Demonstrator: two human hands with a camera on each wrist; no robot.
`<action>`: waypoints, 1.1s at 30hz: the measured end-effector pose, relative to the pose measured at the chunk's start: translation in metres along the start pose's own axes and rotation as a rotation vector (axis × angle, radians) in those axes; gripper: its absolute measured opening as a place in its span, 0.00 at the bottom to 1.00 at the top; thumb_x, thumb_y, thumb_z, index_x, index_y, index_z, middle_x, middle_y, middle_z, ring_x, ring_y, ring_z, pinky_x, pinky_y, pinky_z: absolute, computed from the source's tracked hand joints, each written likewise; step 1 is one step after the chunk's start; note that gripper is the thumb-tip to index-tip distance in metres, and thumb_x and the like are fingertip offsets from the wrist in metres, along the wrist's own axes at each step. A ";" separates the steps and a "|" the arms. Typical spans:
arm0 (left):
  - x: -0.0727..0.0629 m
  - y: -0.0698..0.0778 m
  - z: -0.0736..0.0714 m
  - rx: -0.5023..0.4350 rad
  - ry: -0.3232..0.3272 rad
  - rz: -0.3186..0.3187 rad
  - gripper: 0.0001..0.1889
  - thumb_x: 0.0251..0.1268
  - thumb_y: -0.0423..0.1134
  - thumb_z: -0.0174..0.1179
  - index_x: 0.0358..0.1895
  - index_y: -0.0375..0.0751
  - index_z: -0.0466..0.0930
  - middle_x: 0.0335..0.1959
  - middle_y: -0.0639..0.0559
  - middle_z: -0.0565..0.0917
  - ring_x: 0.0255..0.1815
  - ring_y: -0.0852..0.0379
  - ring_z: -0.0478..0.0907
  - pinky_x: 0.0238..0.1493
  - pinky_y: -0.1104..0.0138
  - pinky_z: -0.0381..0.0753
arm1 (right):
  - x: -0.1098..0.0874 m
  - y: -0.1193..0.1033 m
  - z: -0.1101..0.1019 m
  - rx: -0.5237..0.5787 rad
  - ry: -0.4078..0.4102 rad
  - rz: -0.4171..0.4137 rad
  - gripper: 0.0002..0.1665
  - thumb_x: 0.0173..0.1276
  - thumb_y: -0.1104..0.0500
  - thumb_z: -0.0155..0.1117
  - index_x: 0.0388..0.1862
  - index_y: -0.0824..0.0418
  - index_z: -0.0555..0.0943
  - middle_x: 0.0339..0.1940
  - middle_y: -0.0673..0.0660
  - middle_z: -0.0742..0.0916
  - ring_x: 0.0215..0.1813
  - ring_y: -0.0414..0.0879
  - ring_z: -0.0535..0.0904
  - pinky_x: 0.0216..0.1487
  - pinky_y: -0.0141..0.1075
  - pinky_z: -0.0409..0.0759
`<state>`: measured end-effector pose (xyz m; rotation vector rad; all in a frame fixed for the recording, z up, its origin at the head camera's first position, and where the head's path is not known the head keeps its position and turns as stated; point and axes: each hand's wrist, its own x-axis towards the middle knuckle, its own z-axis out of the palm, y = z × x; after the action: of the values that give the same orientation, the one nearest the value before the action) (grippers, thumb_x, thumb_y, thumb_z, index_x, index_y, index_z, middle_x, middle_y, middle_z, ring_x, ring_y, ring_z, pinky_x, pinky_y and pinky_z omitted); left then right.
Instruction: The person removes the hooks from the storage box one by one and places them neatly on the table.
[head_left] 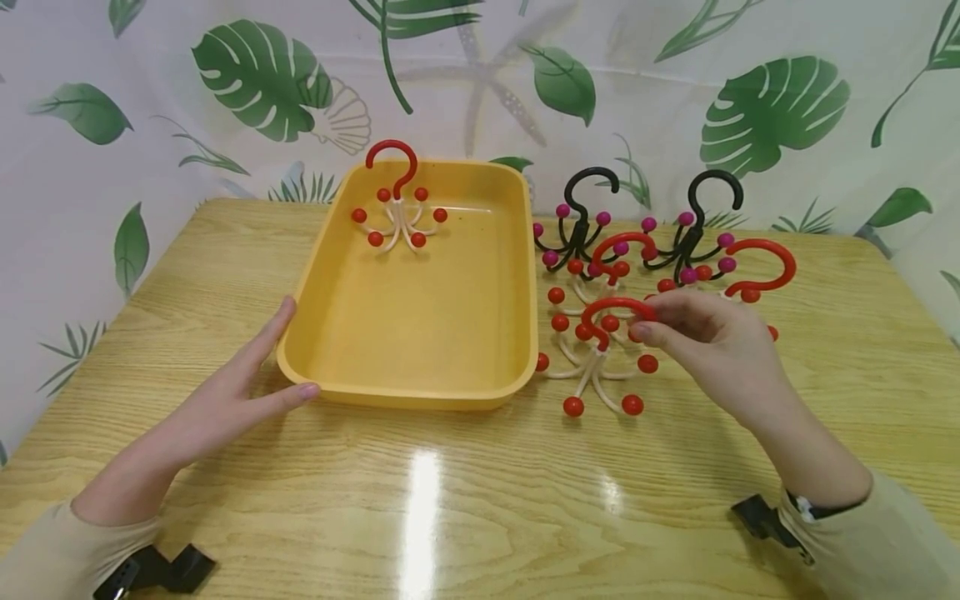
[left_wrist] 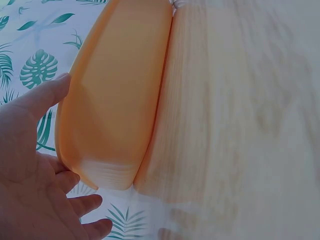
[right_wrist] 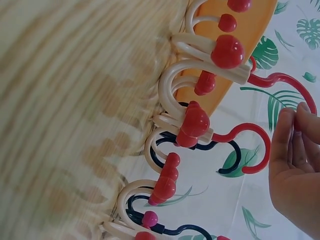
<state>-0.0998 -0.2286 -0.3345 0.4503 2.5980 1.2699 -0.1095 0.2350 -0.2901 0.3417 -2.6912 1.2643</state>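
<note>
My right hand (head_left: 712,358) pinches the end of a red hook on a multi-arm hanger (head_left: 600,362) with cream arms and red ball tips. In the right wrist view, thumb and fingertips of that hand (right_wrist: 300,150) meet at the hook's tip, and the hanger's arms are down at the table. My left hand (head_left: 225,404), fingers extended, touches the near left corner of a yellow tray (head_left: 408,398). From the left wrist view, that hand (left_wrist: 35,180) lies along the tray's wall (left_wrist: 115,90). A similar red-hooked hanger (head_left: 400,212) stands inside the tray at its far left.
Right of the tray stand two black hangers (head_left: 577,237) with magenta tips, the other black hanger (head_left: 686,246) further right. More red-hooked hangers crowd in front, one with its hook (head_left: 765,262) behind my right hand. A leaf-patterned cloth (head_left: 480,83) backs the wooden table (head_left: 337,500).
</note>
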 end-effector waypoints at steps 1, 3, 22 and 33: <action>0.000 0.000 0.000 0.000 0.000 -0.001 0.49 0.65 0.47 0.62 0.75 0.67 0.31 0.77 0.56 0.35 0.76 0.43 0.34 0.66 0.35 0.40 | 0.000 0.000 0.000 -0.007 0.002 -0.001 0.12 0.66 0.59 0.66 0.44 0.64 0.82 0.33 0.50 0.87 0.33 0.36 0.83 0.34 0.24 0.79; 0.000 0.000 0.000 0.001 -0.001 -0.007 0.49 0.65 0.47 0.62 0.75 0.67 0.31 0.77 0.56 0.35 0.76 0.43 0.34 0.66 0.35 0.40 | 0.000 0.000 -0.001 -0.021 0.003 -0.001 0.12 0.66 0.58 0.66 0.45 0.64 0.82 0.34 0.51 0.87 0.34 0.35 0.83 0.34 0.24 0.79; 0.001 -0.002 0.000 0.005 0.000 -0.006 0.49 0.65 0.47 0.62 0.76 0.62 0.31 0.77 0.57 0.35 0.76 0.45 0.34 0.67 0.36 0.41 | -0.001 0.000 -0.005 -0.033 -0.007 0.023 0.19 0.66 0.56 0.66 0.54 0.59 0.81 0.46 0.56 0.86 0.39 0.32 0.83 0.38 0.22 0.79; 0.001 -0.003 0.000 0.009 0.000 -0.008 0.50 0.65 0.48 0.62 0.76 0.64 0.31 0.77 0.56 0.36 0.76 0.44 0.34 0.66 0.35 0.41 | -0.002 -0.018 -0.018 0.043 0.106 -0.031 0.18 0.63 0.61 0.68 0.52 0.59 0.82 0.44 0.46 0.86 0.40 0.36 0.83 0.38 0.23 0.79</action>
<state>-0.1012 -0.2297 -0.3370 0.4415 2.6036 1.2567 -0.1026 0.2383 -0.2660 0.3104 -2.5645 1.2946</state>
